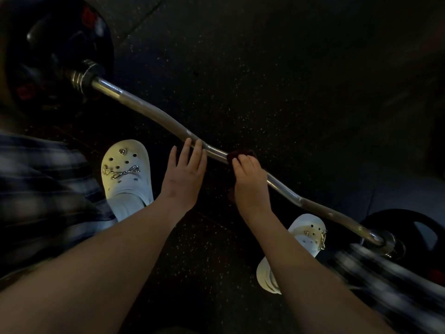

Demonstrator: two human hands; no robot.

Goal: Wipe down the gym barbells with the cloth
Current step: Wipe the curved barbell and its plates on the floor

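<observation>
Dimly, a wavy chrome barbell (pixel 155 116) with a dark-red cloth (pixel 238 155) midway.

Shows bare metal along the barbell (pixel 154 116): bright and glossy at the ribbed collar (pixel 84 71), duller and satin through the bends. Looks soft, matt and dark red in the cloth (pixel 240 154). Gleams faintly on the smooth black weight plate (pixel 48 44). Reads as matt, rubber-like floor (pixel 277 80), dark with pale flecks. Appears smooth and white, plastic or foam, in the clogs (pixel 131 191), with shiny metal charms (pixel 125 172). Seems woven, checked cloth in the trousers (pixel 36 184), though blurred.
</observation>
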